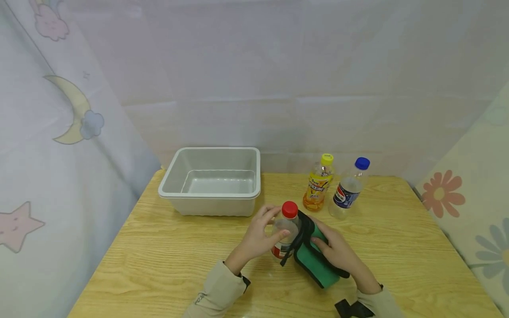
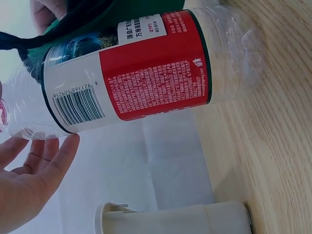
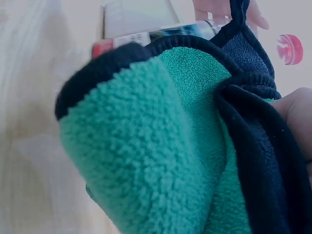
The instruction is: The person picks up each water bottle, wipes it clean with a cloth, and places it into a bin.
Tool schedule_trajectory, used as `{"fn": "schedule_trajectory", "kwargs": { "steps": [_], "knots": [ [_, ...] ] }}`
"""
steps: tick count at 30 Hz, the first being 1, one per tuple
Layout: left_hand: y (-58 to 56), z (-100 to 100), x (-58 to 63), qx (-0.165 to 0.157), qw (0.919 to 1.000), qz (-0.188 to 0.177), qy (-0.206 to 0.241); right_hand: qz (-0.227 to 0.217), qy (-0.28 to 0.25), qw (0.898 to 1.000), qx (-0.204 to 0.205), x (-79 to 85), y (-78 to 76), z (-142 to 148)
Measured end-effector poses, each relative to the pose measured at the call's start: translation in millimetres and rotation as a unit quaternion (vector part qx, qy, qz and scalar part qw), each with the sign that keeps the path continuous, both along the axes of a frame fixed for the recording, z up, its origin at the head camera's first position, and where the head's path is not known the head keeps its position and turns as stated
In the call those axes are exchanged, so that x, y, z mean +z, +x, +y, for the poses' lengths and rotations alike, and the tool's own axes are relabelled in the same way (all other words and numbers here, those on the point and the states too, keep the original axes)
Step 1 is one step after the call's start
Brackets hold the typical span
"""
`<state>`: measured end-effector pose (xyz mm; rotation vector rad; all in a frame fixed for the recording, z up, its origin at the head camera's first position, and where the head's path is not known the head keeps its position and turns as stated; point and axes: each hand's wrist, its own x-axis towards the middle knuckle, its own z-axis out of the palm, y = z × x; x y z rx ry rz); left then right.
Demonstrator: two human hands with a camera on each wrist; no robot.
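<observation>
Standing roughly upright near the front of the table [image 1: 159, 265], between the two hands: red-capped bottle [image 1: 285, 227], clear plastic, red-and-white label [image 2: 156, 68]. Cannot tell whether its base touches the wood. Left hand [image 1: 259, 235] grips it below the cap [image 1: 290, 209], thumb on the near side, fingers curled round the far side; the gap between them is about as wide as the bottle. Label mostly bare on that side, barcode readable in the left wrist view.

Against the bottle's right side: green cloth [image 1: 316, 263], black-edged, fleecy, folded over, a loop trailing at its near corner. Right hand [image 1: 338, 247] grips the fold, thumb on top, fingers mostly hidden beneath; cannot tell how tightly they close.

Working judgement: the thin wall probably dents easily, so a light but firm hold near the shoulder serves best, cloth laid flat rather than bunched, pressure even. Turning the bottle in the left fingers should bring fresh surface round. Loose loop could snag the neck; better tucked into the palm.

Farther out: yellow-capped bottle [image 1: 317, 185] and blue-capped bottle [image 1: 347, 194] side by side beyond the cloth, both leaning a little in the head view. Pale tub [image 1: 216, 206] at the table's back left. Pale hanging fabric [image 1: 238, 66] behind everything.
</observation>
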<state>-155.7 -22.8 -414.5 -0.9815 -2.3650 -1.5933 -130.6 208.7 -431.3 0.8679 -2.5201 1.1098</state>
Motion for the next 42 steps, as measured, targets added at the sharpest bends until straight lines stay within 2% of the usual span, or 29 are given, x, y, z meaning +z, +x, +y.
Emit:
{"fn": "schedule_trajectory", "kwargs": {
  "steps": [4,11,19,22,29,38,42],
  "knots": [
    [-0.3,1.1,-0.3,-0.001,1.0,-0.003,0.002,0.018,-0.006,1.0,0.003,8.6,-2.0,2.1],
    [-0.3,0.6,-0.8,-0.007,0.9999,-0.008,0.013,0.02,0.002,1.0,-0.009,21.0,-2.4,3.4],
    [-0.2,-1.9,-2.7,-0.007,0.999,-0.04,0.018,0.034,0.014,0.999,-0.015,30.7,-2.5,0.5],
    [-0.6,-2.2,-3.0,-0.007,0.999,-0.04,0.017,0.038,0.012,0.999,-0.008,34.4,-2.9,-0.4],
    [-1.3,-3.1,-2.9,-0.003,0.9996,-0.023,0.014,0.04,0.012,0.999,-0.003,38.0,-5.9,-2.7],
    [-1.3,-4.4,-3.6,0.009,0.9995,0.025,0.017,0.021,0.021,1.0,0.003,42.5,-6.1,-8.6],
    [-0.4,-3.5,-3.7,0.013,0.9993,0.024,0.026,0.017,0.029,0.999,0.0,45.6,-5.3,-11.9]
  ]
}}
